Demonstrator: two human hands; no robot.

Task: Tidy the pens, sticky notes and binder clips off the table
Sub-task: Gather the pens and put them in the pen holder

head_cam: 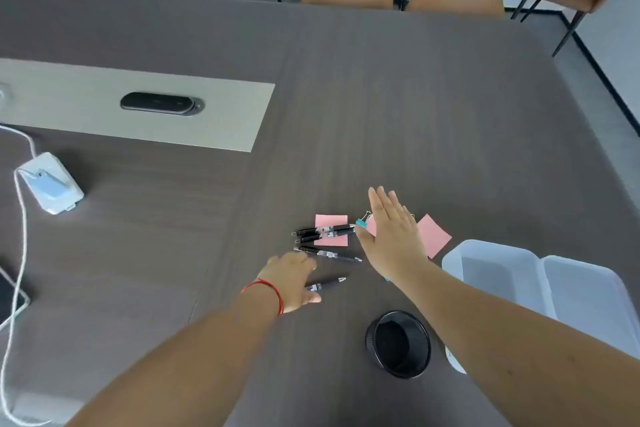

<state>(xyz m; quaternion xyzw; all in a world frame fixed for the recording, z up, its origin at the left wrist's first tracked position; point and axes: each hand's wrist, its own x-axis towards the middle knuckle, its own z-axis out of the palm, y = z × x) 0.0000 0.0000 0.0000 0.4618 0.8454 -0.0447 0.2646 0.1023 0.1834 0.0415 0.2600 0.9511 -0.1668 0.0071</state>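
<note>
At tabletop (381,114) centre: gathering pens. Left hand (294,279) pinching pen (327,284); right hand (391,232) spread flat above notes (433,234). Next: drop pen into cup (398,343), five o'clock.

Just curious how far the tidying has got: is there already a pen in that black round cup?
No. The black cup looks empty inside, and the pens lie on the table by the pink sticky notes.
</note>
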